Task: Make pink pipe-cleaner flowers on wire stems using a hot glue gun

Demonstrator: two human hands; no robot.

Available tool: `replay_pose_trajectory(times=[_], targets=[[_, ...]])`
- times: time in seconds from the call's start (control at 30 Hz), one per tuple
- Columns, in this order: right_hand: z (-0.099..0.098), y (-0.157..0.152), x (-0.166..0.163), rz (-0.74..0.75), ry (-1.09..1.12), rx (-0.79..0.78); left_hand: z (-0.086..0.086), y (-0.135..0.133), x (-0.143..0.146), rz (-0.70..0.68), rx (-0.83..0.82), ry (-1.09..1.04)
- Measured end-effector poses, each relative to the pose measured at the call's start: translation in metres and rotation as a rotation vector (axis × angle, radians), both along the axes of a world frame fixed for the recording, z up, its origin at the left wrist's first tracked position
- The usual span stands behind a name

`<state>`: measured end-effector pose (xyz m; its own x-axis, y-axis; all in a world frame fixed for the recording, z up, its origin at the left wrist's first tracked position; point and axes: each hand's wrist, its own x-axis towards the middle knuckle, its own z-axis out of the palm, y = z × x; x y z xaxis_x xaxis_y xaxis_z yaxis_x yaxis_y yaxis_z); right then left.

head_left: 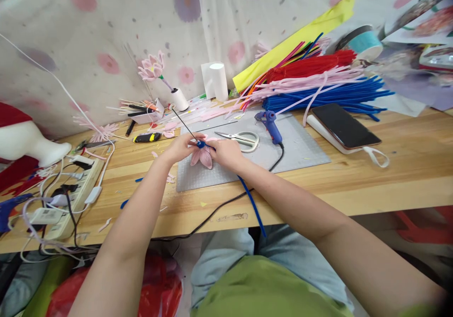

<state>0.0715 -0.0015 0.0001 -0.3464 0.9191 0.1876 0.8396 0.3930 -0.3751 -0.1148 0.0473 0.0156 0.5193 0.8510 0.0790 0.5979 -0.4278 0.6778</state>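
Note:
A pink pipe-cleaner flower [202, 158] is held upside down above the grey cutting mat, its petals pointing down. Its dark stem wire [183, 124] slants up to the left from a blue wrapped base [201, 144]. My left hand [181, 147] is closed at the left side of the flower, near that base. On the other side, my right hand [226, 154] pinches a blue pipe cleaner [253, 206] by the base, and its long tail comes out below the wrist and hangs past the table edge. The fingertips are partly hidden.
Scissors [244, 140] and a blue glue gun [271, 126] with a black cord lie on the cutting mat [300, 152]. A phone [347, 125] rests at right, before bundled pipe cleaners [318, 95]. A yellow-black cutter [146, 137] and a power strip [76, 199] are at left.

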Motion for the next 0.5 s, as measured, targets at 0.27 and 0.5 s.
replay_pose_trajectory(times=[0.27,0.5], targets=[[0.004,-0.002,-0.002,-0.027,0.0,-0.014,-0.001,0.001,0.002,0.033,0.054,0.062],[0.003,-0.003,-0.003,-0.044,-0.013,-0.024,0.004,-0.012,0.014,0.184,0.095,0.21]])
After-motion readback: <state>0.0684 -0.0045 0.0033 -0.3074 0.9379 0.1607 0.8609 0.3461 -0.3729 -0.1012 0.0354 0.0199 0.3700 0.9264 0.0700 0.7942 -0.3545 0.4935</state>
